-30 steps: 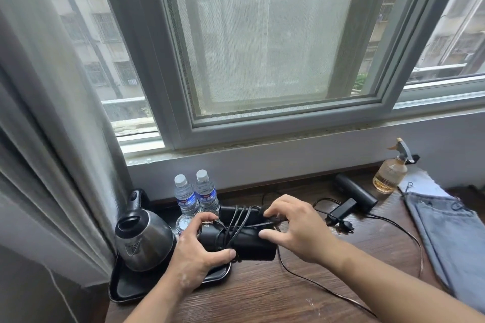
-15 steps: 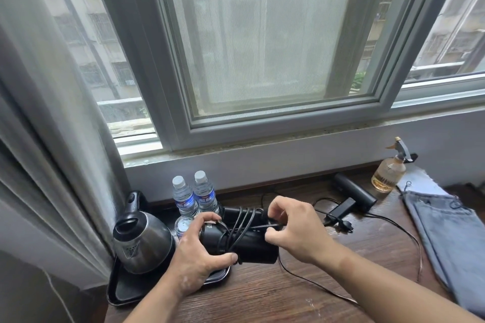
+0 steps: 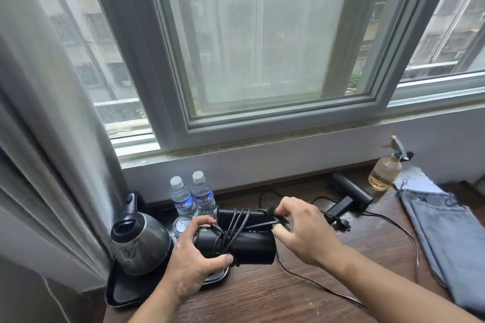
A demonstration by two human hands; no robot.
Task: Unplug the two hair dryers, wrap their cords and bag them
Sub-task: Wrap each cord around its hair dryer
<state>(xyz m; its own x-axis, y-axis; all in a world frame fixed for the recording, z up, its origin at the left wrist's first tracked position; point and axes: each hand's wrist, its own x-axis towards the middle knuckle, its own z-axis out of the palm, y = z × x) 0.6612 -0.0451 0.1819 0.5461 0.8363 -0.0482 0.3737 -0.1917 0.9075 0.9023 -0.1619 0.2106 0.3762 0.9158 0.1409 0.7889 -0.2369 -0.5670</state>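
- The black hair dryer (image 3: pixel 246 244) was held just above the table (image 3: pixel 301 294), at about 6 o'clock in the view, with its barrel lying sideways; a small pale mark near its left end was too small to read.
- Its cord (image 3: pixel 231 231) ran in several loops around the barrel and the folded handle.
- The left hand (image 3: pixel 195 262) was clenched around the barrel's left end, thumb under it.
- The right hand (image 3: pixel 304 228) pinched the plug end of the cord at the dryer's 3 o'clock.
- A second hair dryer (image 3: pixel 351 191) lay on the table at 2 o'clock from the first, well apart, with its own loose cable (image 3: pixel 393 223) trailing across the wood.
- At 11 o'clock stood two water bottles (image 3: pixel 193 196) with blue labels whose print could not be read; both looked full of clear water, caps on.
- A glass (image 3: pixel 181 224) stood just in front of them; what it held could not be told.
- At 9 o'clock a steel kettle (image 3: pixel 140 241) sat on a black tray (image 3: pixel 123 294), its lid opening dark.
- At 2 o'clock, farther out, a spray bottle (image 3: pixel 385 173) held amber liquid in its lower part.
- Grey drawstring bags (image 3: pixel 446 238) lay flat at 3 o'clock.
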